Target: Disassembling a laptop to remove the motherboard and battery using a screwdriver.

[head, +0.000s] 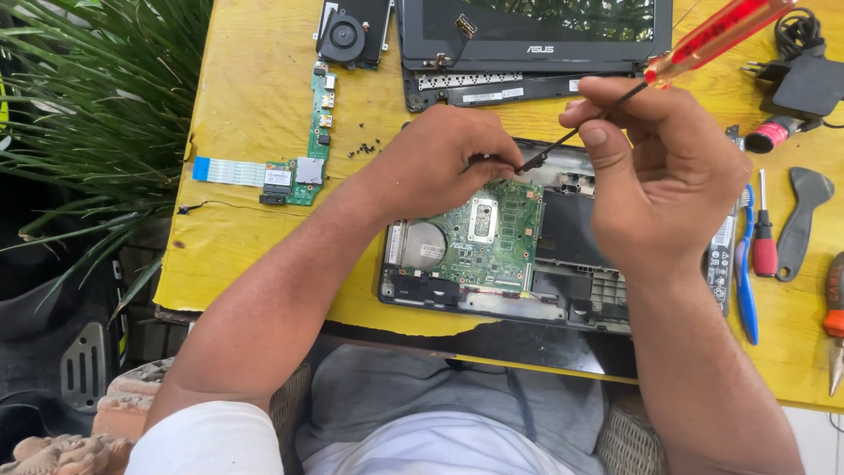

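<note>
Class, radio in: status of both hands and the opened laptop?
Right hand grips red-handled screwdriver, tip at green motherboard. Left hand pinches beside tip. Opened black laptop base unobstructed.
</note>
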